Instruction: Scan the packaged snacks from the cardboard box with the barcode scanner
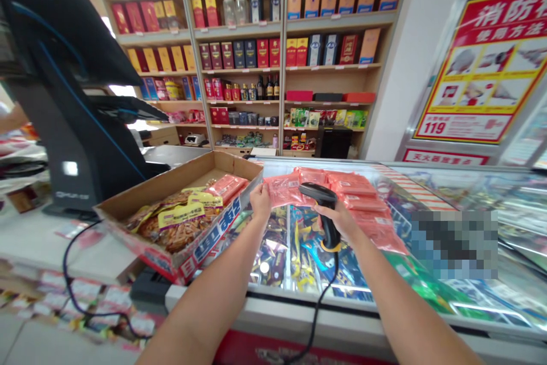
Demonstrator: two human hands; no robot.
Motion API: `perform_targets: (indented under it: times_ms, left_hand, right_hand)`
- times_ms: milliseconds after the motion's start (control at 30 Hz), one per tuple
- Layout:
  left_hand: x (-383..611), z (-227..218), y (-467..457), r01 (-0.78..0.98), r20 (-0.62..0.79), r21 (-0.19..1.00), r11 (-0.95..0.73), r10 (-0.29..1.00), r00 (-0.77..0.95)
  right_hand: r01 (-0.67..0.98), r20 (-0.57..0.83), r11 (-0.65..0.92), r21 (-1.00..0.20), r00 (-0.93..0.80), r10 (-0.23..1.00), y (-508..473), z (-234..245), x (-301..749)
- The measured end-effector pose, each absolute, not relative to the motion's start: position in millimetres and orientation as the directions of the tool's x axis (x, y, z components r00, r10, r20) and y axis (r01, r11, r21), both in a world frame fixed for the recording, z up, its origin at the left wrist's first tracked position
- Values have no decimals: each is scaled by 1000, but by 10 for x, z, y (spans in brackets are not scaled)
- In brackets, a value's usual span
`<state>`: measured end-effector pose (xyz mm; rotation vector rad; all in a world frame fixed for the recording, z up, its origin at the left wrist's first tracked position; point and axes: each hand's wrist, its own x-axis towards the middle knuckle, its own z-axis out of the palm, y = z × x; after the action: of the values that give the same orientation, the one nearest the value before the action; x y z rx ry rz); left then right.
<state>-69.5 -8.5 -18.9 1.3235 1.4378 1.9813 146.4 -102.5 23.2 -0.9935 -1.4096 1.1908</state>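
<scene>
At the shop counter, a brown cardboard box (205, 174) sits on the left, full of shiny snack bags (175, 222) with yellow labels. Next comes the left hand (260, 201), pinching the edge of a flat pink plastic packet (280, 189). The right hand (335, 220) is closed tight around a black barcode scanner (318, 194) with a cord. More pink packets (363, 200) lie on a glass freezer lid (299, 257).

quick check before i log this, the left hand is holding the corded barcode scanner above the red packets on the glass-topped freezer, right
Not quite: the head view shows the corded barcode scanner in the right hand, not the left hand. The rest stands: it is above the red packets on the glass-topped freezer.
</scene>
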Motion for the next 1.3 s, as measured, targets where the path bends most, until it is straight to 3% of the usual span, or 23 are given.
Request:
perform_targets:
  times_ms: [267,567,767,1000,1067,1167,1300]
  left_hand:
    - [-684,-162,-114,279,510,860,-428,708,-488]
    - [-670,-111,-156,186,462,882,-433,715,-524]
    - [-680,68,-160,-128,262,891,-436,722,-640]
    - [-1253,683,-105,-425,-22,759,-493,633,-774]
    - [-1476,804,-146,-403,-41,787,-467,613,-789]
    - [-1700,865,-240,-195,28,899,-392,496,-868]
    - [-1668,813,-337,182,329,894,-409,326,-886]
  right_hand:
    - [-9,166,167,-986,-153,974,-1036,239,1463]
    - [-38,185,181,-983,-137,973,-1017,209,1470]
    - [-42,172,168,-985,-180,968,-1011,331,1283]
    - [-85,253,239,-967,-317,914,-863,743,668]
    - [-97,265,246,-964,-330,906,-867,827,497]
    - [-90,259,243,-966,-346,902,-917,874,339]
    - [-85,246,231,-969,-350,904,-952,796,359]
